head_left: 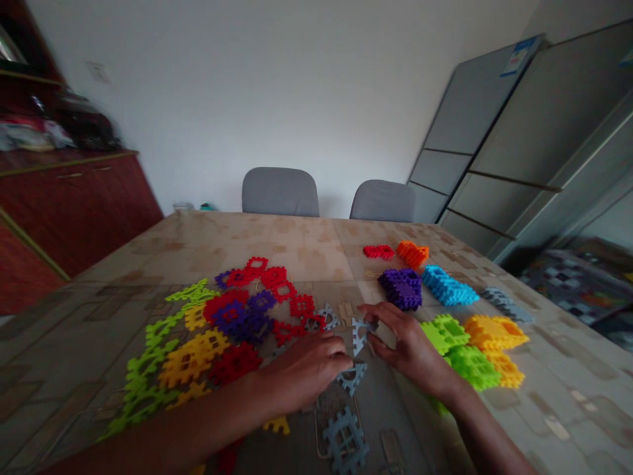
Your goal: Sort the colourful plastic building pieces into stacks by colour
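My right hand [403,340] pinches a grey triangular building piece [360,335] between thumb and fingers, just above the table. My left hand [314,369] is closed, its fingertips on a second grey triangular piece [353,379]; part of that grip is hidden behind the fingers. Another small grey piece [330,315] lies just beyond, beside red pieces [301,305]. Nearer me, a grey square window piece [345,439] lies flat. Left of my hands spreads a loose pile with purple [242,320], yellow [190,359] and lime-green [148,369] pieces.
On the right of the table [306,237] stand sorted stacks: purple [401,289], blue [449,285], orange [412,253], green [472,366], yellow [494,331] and grey [507,304]. A flat red group [378,251] lies farther back. Two grey chairs [280,191] stand beyond the far edge.
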`<state>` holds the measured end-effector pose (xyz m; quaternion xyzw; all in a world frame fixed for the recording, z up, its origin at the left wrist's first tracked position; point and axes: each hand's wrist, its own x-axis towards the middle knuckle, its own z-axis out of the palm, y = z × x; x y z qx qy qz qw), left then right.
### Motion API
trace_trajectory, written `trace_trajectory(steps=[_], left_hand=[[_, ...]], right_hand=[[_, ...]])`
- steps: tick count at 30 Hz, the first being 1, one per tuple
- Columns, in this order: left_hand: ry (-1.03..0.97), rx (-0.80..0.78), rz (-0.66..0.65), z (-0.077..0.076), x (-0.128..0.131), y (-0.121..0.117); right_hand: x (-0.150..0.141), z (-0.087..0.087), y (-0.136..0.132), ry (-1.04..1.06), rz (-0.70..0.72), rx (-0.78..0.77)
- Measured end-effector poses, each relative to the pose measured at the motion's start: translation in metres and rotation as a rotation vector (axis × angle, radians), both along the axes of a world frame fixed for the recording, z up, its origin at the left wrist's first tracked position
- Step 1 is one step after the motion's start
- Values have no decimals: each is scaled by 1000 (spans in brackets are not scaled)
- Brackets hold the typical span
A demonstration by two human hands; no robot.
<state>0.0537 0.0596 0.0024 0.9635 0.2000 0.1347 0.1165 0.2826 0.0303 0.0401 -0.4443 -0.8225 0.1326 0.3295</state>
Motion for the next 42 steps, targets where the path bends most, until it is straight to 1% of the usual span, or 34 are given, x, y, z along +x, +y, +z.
trace_trajectory(steps=[2,4,6,8,10,12,17,20,22,24,25,28,30,32,34,39,42], left_hand=[[-24,20,-27,-2,7,10],[-55,33,-26,-3,9,19],[-94,34,10,-2,5,23],[-143,24,75,-1,-5,23],[-190,5,137,0,-18,17],[-215,-16,172,1,-28,7],[-217,-99,175,-2,-42,-19],[-224,-170,176,-5,-45,-26],[-217,-187,166,-6,-46,-28],[-190,-196,157,-5,-45,-29],[-168,-198,152,-5,-44,-31],[-93,-187,159,-2,-43,-38],[-44,-167,172,-1,-42,-44],[-12,-143,171,0,-40,-50],[0,-126,150,1,-38,-52],[36,-115,120,8,-29,-48],[67,-93,144,7,-26,-46]], right_hand=[[1,-2,1,3,15,-10],[2,-5,1,9,32,-20],[3,-8,1,4,35,-30],[3,-10,1,-9,45,-55],[2,-11,0,-23,76,-90],[-1,-13,-1,-36,123,-125],[-12,-16,-2,-71,217,-160],[-17,-14,-1,-97,257,-142],[-18,-13,0,-112,270,-111],[-18,-12,-1,-115,243,-87],[-18,-13,-1,-119,199,-95],[-16,-16,-5,-192,12,-194],[-17,-18,-8,-280,-56,-266],[-19,-19,-11,-328,-64,-296],[-22,-19,-13,-329,-55,-309],[-24,-21,-14,-321,-35,-299],[-23,-22,-14,-308,-7,-296]])
